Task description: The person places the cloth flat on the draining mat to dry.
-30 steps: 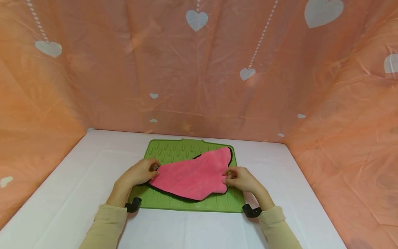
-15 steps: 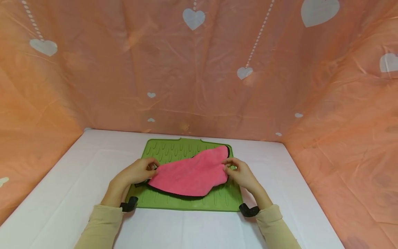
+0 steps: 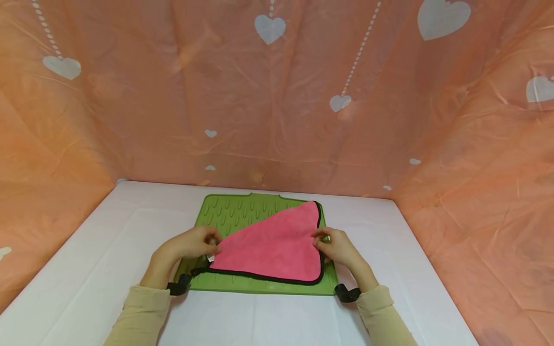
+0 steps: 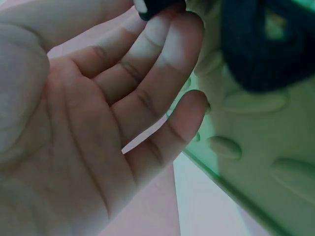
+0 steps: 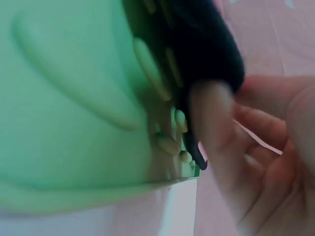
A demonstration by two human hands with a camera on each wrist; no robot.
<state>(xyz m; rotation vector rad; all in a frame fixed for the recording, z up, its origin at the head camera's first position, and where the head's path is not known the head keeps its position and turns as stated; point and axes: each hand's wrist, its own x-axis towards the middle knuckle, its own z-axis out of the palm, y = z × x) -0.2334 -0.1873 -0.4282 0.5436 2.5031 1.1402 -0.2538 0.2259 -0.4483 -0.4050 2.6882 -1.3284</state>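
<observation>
Between both hands in the head view hangs a pink cloth (image 3: 268, 245) with black edging, partly over a green ridged mat (image 3: 233, 209). My left hand (image 3: 196, 242) pinches the cloth's left side, where a small white label shows. On the opposite side, my right hand (image 3: 337, 246) pinches the right edge between thumb and fingers. The left wrist view shows the fingertips at the dark edging (image 4: 162, 7), with a black loop beside them. In the right wrist view, the fingers meet the dark cloth edge (image 5: 211, 49) just above the mat.
A white table (image 3: 259, 319) bears the mat. Behind and on both sides stands an orange curtain (image 3: 277, 120) with white hearts. Black curved pieces, one of them a wrist piece (image 3: 179, 285), sit at both wrists near the mat's front corners.
The cloth's front right part has unfolded down and outward, so its black-edged corner now shows flat. My right hand rose slightly, then lowered. My left hand shifted a little.
</observation>
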